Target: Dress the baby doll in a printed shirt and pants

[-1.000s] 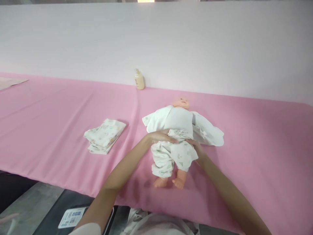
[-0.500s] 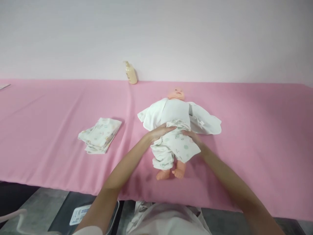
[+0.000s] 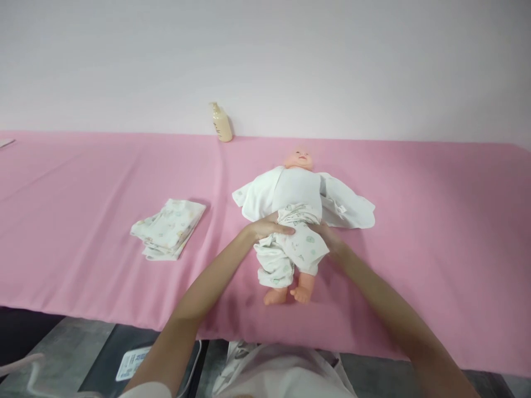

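Note:
A baby doll (image 3: 301, 158) lies on its back, head away from me, with bare feet towards me. White baby pants (image 3: 276, 265) with a small green print cover its hips and legs, bunched at the waist. A loose printed flap hangs over the leg on the right. My left hand (image 3: 267, 228) grips the pants at the left hip, thumb on top, other fingers mostly hidden. At the opposite hip, my right hand (image 3: 329, 236) holds the cloth, its fingertips partly under the flap. An opened white baby shirt (image 3: 348, 207) is spread beneath the doll's torso.
A folded printed cloth (image 3: 172, 228) lies to the left on the pink sheet (image 3: 83, 232). By the wall stands a cream pump bottle (image 3: 223, 126). Below the table's front edge, a dark object with a white label (image 3: 131, 364) shows at lower left.
Both hands have shifted slightly towards the doll's feet along the hips. The printed flap has drawn in to the left, and more of the bunched waist shows.

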A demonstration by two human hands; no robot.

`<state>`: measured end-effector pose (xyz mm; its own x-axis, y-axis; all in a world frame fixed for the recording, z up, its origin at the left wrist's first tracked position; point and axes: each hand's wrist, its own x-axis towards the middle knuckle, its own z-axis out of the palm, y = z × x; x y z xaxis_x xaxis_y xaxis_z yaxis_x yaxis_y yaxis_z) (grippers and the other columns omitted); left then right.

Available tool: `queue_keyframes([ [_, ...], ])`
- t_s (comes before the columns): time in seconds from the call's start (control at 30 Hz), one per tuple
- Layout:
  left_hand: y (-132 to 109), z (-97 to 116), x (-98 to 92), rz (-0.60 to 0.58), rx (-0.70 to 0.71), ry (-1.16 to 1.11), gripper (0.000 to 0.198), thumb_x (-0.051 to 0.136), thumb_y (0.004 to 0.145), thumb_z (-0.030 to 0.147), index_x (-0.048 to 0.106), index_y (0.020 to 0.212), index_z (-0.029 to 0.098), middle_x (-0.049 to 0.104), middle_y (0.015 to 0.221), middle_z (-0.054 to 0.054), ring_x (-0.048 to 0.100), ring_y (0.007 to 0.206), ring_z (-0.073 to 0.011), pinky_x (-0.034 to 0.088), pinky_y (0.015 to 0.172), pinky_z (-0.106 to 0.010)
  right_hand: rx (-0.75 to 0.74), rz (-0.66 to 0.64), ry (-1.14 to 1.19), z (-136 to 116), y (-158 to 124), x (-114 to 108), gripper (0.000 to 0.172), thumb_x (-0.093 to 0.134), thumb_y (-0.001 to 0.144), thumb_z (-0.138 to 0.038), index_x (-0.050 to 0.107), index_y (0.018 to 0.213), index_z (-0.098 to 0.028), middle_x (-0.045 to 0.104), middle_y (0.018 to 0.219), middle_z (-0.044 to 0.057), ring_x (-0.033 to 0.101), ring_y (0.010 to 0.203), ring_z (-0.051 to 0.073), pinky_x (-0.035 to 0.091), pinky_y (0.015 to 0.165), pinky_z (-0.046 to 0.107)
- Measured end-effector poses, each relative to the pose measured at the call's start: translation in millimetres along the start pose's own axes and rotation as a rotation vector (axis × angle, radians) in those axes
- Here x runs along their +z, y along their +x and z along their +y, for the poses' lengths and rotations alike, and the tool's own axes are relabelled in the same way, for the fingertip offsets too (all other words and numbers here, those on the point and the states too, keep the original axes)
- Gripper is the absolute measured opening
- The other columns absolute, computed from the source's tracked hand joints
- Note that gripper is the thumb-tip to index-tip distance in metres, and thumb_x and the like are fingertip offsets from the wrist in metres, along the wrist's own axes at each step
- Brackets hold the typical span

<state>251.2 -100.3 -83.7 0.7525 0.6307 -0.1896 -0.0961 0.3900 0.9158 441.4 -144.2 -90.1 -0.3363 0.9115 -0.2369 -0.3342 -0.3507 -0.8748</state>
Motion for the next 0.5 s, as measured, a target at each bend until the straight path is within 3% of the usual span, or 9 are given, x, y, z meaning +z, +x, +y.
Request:
queue_keyframes([
  [0.13, -1.1, 3.5, 7.9, 0.095, -0.040, 0.010, 0.063, 0.080, 0.063, 0.031, 0.055, 0.118, 0.014, 0.067, 0.109, -0.013, 0.064, 0.100, -0.0242, 0.050, 0.089, -0.035, 0.028, -0.019, 0.096, -3.4, 2.0, 5.4, 0.038, 0.074, 0.066, -0.032, 0.063, 0.099, -0.017, 0.071, 0.091, 0.007, 0.066, 0.087, 0.023, 0.053, 0.076, 0.035],
  [0.23, -3.1, 7.9, 17.1, 0.213, -0.078, 0.052, 0.060, 0.077, 0.066, 0.037, 0.056, 0.118, 0.019, 0.067, 0.111, -0.008, 0.063, 0.103, -0.0221, 0.051, 0.089, -0.032, 0.108, 0.019, 0.123, -4.8, 2.6, 6.8, 0.034, 0.069, 0.071, -0.035, 0.064, 0.099, -0.017, 0.071, 0.088, 0.007, 0.066, 0.089, 0.023, 0.053, 0.076, 0.034],
  [0.33, -3.8, 10.3, 22.4, 0.254, -0.092, 0.077, 0.059, 0.075, 0.066, 0.042, 0.057, 0.118, 0.021, 0.066, 0.113, -0.007, 0.061, 0.106, -0.0220, 0.051, 0.087, -0.029, 0.158, 0.073, 0.154, -4.3, 2.8, 7.4, 0.030, 0.065, 0.075, -0.038, 0.064, 0.096, -0.017, 0.071, 0.089, 0.007, 0.066, 0.088, 0.023, 0.053, 0.077, 0.034],
  [0.5, -1.3, 1.6, 11.8, 0.314, -0.109, 0.027, 0.064, 0.075, 0.066, 0.044, 0.054, 0.120, 0.018, 0.063, 0.119, -0.012, 0.061, 0.108, -0.0243, 0.052, 0.085, -0.030, 0.061, 0.017, 0.111, -1.3, 3.5, 4.2, 0.045, 0.077, 0.061, -0.039, 0.064, 0.098, -0.018, 0.070, 0.092, 0.007, 0.066, 0.088, 0.024, 0.053, 0.080, 0.036],
])
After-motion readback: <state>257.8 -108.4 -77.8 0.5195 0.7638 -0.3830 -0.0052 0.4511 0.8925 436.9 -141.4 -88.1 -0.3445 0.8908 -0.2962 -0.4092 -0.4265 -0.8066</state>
